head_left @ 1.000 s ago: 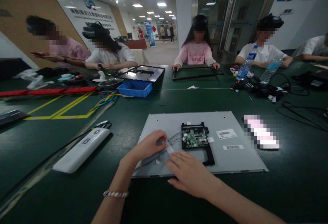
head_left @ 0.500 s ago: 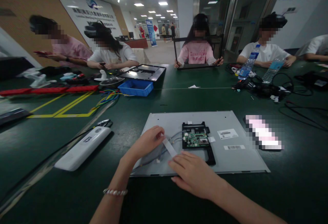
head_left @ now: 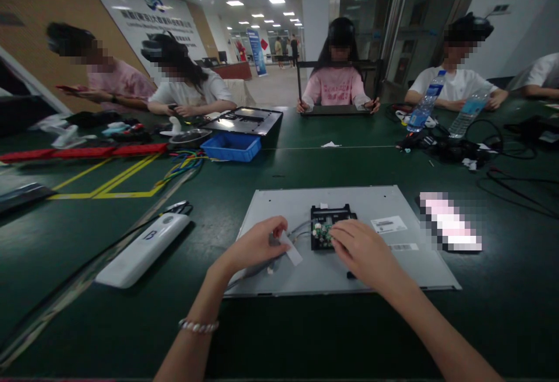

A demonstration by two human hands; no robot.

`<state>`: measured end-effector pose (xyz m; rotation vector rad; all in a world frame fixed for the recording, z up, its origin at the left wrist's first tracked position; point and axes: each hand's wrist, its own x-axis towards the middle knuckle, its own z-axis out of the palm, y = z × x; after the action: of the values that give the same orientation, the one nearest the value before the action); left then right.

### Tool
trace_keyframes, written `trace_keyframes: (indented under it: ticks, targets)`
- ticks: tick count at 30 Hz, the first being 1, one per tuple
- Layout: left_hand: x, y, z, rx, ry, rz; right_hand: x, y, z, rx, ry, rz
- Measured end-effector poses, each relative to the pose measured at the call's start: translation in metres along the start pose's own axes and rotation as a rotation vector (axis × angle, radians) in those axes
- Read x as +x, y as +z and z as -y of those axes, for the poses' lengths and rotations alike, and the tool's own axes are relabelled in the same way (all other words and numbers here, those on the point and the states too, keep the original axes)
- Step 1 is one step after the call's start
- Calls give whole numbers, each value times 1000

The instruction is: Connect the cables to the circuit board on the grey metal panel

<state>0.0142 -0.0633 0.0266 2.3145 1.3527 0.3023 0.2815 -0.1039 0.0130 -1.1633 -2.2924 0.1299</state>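
While the left hand [head_left: 257, 246] pinches one white strip [head_left: 292, 251], two bottles [head_left: 424, 106] stand beyond.

A blue tray [head_left: 229, 152] sits beyond a white oblong device [head_left: 142, 254].

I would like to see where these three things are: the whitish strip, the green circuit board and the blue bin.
Whitish strip [head_left: 292, 250]: head view, middle of its flat face.
Green circuit board [head_left: 322, 232]: head view, uncovered left part.
Blue bin [head_left: 227, 154]: head view, outer front wall.
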Motion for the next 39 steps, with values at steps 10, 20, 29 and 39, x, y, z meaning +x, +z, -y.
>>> trace_keyframes:
  ticks: [10, 20, 29, 39]
  targets:
    - [-1, 4, 2, 47, -38, 48, -8, -17, -54, -114, 287, 18]
    - [-2, 1, -6, 50, 9, -24, -21, -14, -87, -31, 422, 133]
    - [2, 3, 13, 125, -33, -167, -16, -10, -73, 141, 352, 181]
    - [4, 4, 11, 104, -22, -69, -17, -6, -76, 208, 431, 236]
